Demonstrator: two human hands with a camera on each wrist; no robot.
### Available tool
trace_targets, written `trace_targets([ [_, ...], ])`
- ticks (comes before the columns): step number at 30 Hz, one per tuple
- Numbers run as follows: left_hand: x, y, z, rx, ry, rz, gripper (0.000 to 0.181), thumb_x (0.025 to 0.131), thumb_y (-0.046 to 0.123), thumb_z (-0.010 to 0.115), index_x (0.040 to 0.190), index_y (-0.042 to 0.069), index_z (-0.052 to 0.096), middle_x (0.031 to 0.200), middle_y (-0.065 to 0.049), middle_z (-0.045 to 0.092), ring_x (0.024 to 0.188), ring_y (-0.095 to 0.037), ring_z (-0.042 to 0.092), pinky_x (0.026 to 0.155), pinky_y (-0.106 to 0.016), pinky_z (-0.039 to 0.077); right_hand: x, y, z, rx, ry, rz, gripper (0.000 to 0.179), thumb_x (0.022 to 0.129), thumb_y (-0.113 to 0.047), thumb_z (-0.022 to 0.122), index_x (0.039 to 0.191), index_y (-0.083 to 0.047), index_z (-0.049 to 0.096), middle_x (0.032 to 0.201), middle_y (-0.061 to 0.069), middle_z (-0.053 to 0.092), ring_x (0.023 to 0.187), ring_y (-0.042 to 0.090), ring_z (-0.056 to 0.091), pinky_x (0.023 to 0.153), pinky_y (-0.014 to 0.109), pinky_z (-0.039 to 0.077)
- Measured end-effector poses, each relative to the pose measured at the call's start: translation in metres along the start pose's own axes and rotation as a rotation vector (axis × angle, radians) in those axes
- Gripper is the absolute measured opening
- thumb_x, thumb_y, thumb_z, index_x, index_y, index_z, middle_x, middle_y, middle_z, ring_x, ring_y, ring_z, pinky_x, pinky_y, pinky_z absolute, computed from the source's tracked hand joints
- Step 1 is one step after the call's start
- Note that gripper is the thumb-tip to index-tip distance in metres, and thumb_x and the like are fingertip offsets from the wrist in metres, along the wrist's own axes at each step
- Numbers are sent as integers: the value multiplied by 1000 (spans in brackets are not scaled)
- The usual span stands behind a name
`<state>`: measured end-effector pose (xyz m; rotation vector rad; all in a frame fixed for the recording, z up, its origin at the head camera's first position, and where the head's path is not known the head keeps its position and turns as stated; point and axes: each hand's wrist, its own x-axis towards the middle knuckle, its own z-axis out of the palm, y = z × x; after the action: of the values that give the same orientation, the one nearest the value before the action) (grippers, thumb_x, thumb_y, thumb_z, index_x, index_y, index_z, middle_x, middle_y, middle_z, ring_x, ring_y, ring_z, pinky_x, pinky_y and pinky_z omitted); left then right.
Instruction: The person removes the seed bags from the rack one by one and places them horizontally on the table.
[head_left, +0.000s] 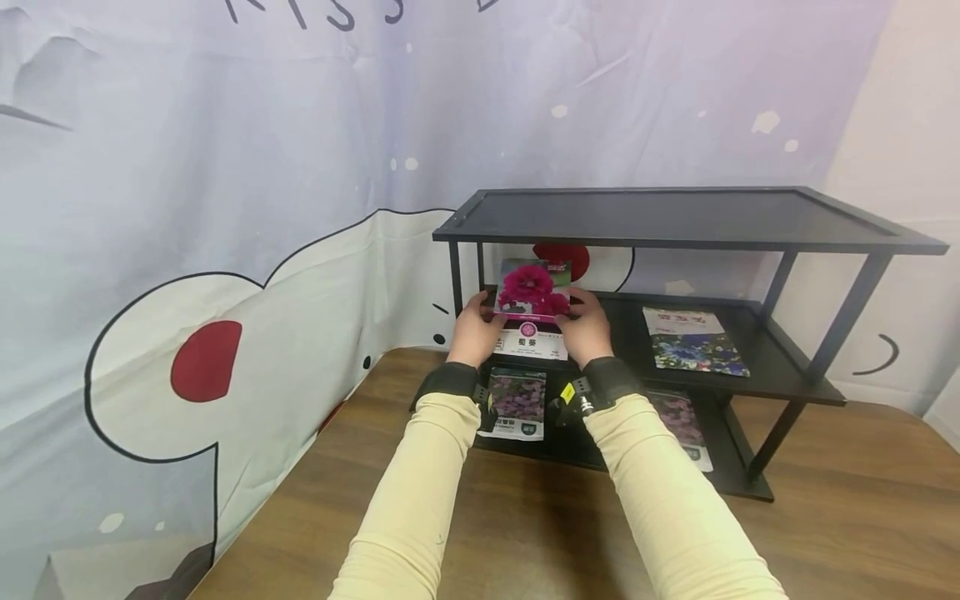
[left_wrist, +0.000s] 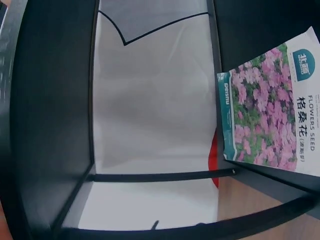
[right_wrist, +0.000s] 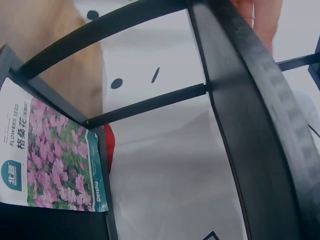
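Both hands hold a seed packet at the left end of the black rack's (head_left: 637,218) middle shelf. The seed packet (head_left: 528,287) has a magenta flower picture above a white label with dark characters. At its left edge, my left hand (head_left: 477,332) pinches it with thumb in front. My right hand (head_left: 587,327) grips the opposite edge the same way. Below them, a pink-flower seed packet (head_left: 517,398) lies on the bottom shelf; this packet (left_wrist: 267,110) shows large in the left wrist view and the same packet (right_wrist: 57,155) in the right wrist view.
A blue-flower seed packet (head_left: 693,342) lies on the middle shelf's right side. Beneath it, another pink-flower packet (head_left: 678,423) is partly hidden by the right sleeve. Rack posts (head_left: 855,317) stand at the corners on a wooden table (head_left: 360,475). A printed cloth (head_left: 300,167) hangs behind.
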<state>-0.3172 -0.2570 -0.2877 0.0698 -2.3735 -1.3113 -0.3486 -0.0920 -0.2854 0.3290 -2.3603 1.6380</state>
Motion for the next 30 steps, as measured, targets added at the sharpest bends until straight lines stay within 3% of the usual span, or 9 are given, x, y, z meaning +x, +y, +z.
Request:
trace_targets([
  [5, 1, 4, 1, 95, 27, -48, 39, 98, 21, 46, 129, -2, 50, 121, -20, 57, 115, -31, 51, 96, -39, 40, 0, 1, 0, 82, -5, 50, 51, 90, 0, 55, 138, -2, 37, 116, 27, 52, 107, 37, 52, 89, 45, 43],
  [9, 2, 8, 1, 145, 37, -64, 31, 97, 18, 46, 116, -1, 61, 114, -18, 61, 108, -30, 55, 91, -39, 43, 1, 1, -2, 116, -13, 74, 48, 91, -2, 56, 136, -1, 41, 119, 26, 51, 109, 37, 52, 91, 44, 42],
  [22, 5, 8, 7, 22, 93, -65, 26, 96, 16, 50, 113, 0, 62, 106, -17, 63, 99, -29, 57, 86, -40, 44, 2, 1, -4, 208, 59, 89, 45, 88, -5, 61, 132, -8, 51, 110, 24, 60, 103, 32, 56, 85, 38, 44],
  [30, 6, 8, 9, -9, 134, -61, 25, 96, 16, 51, 112, 0, 63, 101, -17, 63, 93, -29, 58, 82, -39, 46, 0, -2, -4, 287, 84, 126, 41, 88, -7, 62, 129, -5, 54, 116, 23, 58, 111, 32, 53, 93, 41, 41],
])
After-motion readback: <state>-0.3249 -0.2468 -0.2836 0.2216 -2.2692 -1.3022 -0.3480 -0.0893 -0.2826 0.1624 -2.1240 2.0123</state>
